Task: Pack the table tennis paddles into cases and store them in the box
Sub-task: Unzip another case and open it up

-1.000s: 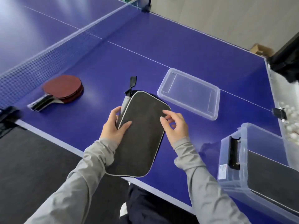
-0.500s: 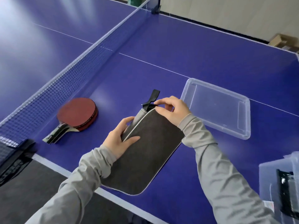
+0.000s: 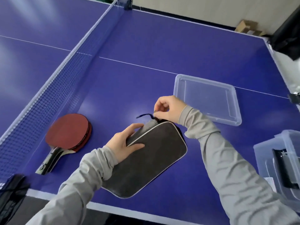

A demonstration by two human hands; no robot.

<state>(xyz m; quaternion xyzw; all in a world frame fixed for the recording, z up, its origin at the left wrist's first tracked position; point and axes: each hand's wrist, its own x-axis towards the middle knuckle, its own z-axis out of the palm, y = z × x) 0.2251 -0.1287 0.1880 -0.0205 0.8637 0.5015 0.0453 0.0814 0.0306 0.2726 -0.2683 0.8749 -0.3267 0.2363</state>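
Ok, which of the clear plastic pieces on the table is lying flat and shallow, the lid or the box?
The clear plastic lid, lying flat beyond the right hand. The clear plastic storage box at the right edge stands taller, with a black latch.

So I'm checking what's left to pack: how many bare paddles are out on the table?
2 by the look of it: red paddles stacked beside the net, left of the case. The stack could hide another; the case's contents aren't visible.
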